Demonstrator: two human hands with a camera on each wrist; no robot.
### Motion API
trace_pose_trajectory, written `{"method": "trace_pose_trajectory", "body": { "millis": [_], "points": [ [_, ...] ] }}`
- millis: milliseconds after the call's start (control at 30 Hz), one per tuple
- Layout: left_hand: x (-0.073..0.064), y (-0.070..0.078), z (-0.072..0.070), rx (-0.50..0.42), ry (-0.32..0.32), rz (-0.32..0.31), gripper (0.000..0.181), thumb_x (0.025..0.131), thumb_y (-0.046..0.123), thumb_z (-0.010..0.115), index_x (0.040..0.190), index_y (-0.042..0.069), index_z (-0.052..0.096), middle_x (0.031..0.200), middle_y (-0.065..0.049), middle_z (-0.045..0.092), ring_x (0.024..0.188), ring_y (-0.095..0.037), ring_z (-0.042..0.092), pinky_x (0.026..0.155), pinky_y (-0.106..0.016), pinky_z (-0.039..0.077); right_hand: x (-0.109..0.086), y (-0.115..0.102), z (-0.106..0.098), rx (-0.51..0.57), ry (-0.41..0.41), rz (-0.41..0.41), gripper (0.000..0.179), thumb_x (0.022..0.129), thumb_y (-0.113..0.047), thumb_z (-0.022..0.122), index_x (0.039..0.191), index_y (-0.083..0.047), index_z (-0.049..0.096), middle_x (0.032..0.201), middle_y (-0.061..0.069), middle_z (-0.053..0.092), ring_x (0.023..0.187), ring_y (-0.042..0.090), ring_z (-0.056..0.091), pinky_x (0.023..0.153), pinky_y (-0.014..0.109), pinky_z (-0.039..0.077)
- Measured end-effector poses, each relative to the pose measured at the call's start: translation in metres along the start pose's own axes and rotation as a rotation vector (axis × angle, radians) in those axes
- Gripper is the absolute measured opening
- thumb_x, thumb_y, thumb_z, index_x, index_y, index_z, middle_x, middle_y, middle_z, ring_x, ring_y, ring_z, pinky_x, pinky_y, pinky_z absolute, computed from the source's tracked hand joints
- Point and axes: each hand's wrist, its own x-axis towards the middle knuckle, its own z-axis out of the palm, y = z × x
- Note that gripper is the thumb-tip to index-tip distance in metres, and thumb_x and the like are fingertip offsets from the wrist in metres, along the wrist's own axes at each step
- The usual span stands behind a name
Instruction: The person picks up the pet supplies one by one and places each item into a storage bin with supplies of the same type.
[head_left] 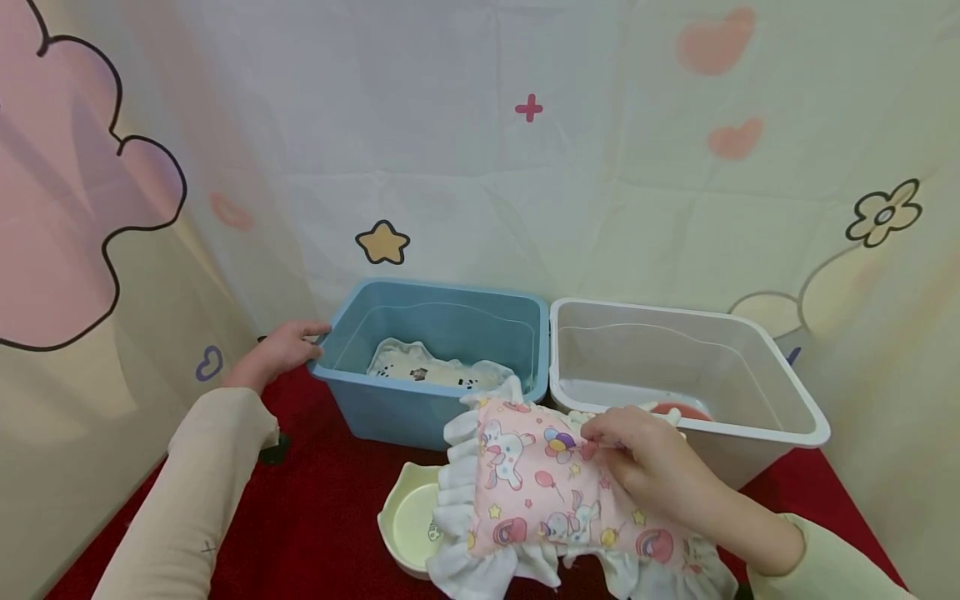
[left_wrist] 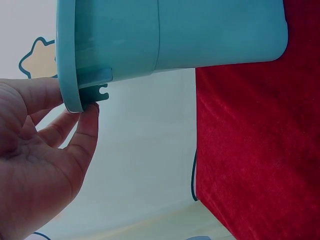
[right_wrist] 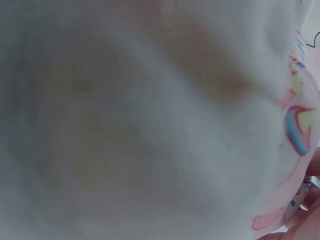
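Observation:
At the left end of the blue plastic bin (head_left: 382,408), my left hand (head_left: 281,354) grips the rim. The left wrist view shows the thumb on one side of the lip (left_wrist: 69,60) and the fingertips (left_wrist: 90,112) curled under its corner. My right hand (head_left: 652,458) grips a small pink pillow (head_left: 525,500) with white ruffled edges and a print of unicorns, balloons and stars. Tilted, it hangs in front of both bins and overlaps their near walls. Blurred white ruffle (right_wrist: 125,125) fills most of the right wrist view.
A ruffled white printed cloth piece (head_left: 416,367) lies inside the blue bin. Beside that bin stands a white bin (head_left: 645,312) with something orange-red (head_left: 684,410) inside. A pale yellow bowl (head_left: 411,517), partly behind the pillow, sits on the red cloth (head_left: 315,517). A printed curtain (head_left: 465,167) hangs behind.

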Motion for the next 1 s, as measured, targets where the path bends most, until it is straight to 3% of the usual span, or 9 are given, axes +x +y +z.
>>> {"method": "trace_pose_trajectory", "body": {
  "millis": [267, 667, 1000],
  "points": [
    [0.001, -0.001, 0.001, -0.011, -0.001, -0.019, 0.051, 0.09, 0.004, 0.038, 0.137, -0.005, 0.021, 0.141, -0.03, 0.019, 0.126, -0.046, 0.024, 0.099, -0.053, 0.031, 0.006, 0.0, -0.002, 0.013, 0.02, -0.071, 0.028, 0.067, 0.01, 0.064, 0.082, -0.014, 0.065, 0.079, -0.007, 0.064, 0.071, 0.009, 0.053, 0.065, 0.024, 0.049],
    [0.001, -0.001, -0.001, -0.001, 0.001, 0.002, 0.051, 0.09, 0.004, 0.038, 0.137, -0.006, 0.022, 0.14, -0.03, 0.02, 0.125, -0.047, 0.025, 0.098, -0.053, 0.032, 0.02, -0.003, -0.009, 0.034, -0.028, -0.039, 0.028, 0.07, 0.01, 0.06, 0.083, -0.014, 0.067, 0.079, -0.006, 0.065, 0.071, 0.008, 0.052, 0.066, 0.024, 0.049],
    [0.0, 0.0, -0.001, -0.003, 0.006, -0.015, 0.051, 0.09, 0.005, 0.039, 0.137, -0.005, 0.023, 0.14, -0.03, 0.022, 0.124, -0.047, 0.027, 0.097, -0.055, 0.032, 0.03, -0.005, -0.014, 0.011, -0.058, -0.026, 0.026, 0.071, 0.009, 0.06, 0.086, -0.01, 0.067, 0.084, -0.001, 0.067, 0.077, 0.013, 0.057, 0.069, 0.03, 0.051]
  ]
}}
